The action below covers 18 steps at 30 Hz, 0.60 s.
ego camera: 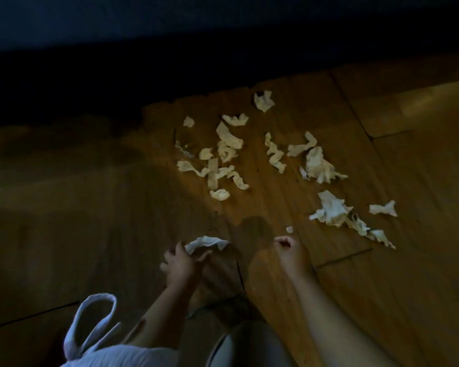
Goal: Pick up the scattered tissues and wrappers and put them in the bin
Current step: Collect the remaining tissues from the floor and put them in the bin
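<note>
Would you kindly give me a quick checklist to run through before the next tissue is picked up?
1. Left hand grips a tissue: ok.
2. Right hand free, fingers curled, nothing seen in them: ok.
3. Small scrap lies just beyond the right hand: ok.
4. Floor cleared: not ok, scattered tissues lie on it.
5. Where the bin stands: cannot tell.

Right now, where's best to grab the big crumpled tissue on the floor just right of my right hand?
Pinch the raised, bunched middle of the big crumpled tissue, coming straight down from above with your right hand. Its edges lie flat on the wooden floor, so the crumpled hump likely gives the easiest hold.
</note>
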Available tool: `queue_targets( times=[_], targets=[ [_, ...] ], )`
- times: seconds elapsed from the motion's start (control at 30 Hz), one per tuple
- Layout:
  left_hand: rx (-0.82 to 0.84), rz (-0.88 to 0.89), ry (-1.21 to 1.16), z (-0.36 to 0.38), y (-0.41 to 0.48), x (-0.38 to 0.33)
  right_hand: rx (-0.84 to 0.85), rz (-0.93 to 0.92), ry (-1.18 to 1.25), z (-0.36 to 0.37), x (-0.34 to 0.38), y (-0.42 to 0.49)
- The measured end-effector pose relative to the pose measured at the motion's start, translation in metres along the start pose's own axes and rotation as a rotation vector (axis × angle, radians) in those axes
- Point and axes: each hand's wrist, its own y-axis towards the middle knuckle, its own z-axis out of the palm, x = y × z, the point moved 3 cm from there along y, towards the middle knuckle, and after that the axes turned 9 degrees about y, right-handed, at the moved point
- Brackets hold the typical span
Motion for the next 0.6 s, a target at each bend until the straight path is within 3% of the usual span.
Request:
queue_targets(
  times=[0.17, 0.43, 0.5, 0.6],
  targets=[
    [-0.087, -0.02, 0.079, 0.026, 0.026, -0.009, -0.078, -0.092, 0.061, -0.014, -0.011, 0.038],
    [-0.07, 0.163, 0.081, 0.047, 0.039, -0.034, -0.015, -0.282, -0.265, -0.009, -0.016, 0.059],
    [-0.073, 0.235, 0.086, 0.052, 0.038, -0.048, -0.118, -0.346, -0.19, -0.025, -0.011, 0.058],
    [-0.108, 0.378, 0.085, 0.058, 0.038, -0.072, -0.456, -0.544, -0.058, -0.071, 0.002, 0.064]
  ],
)
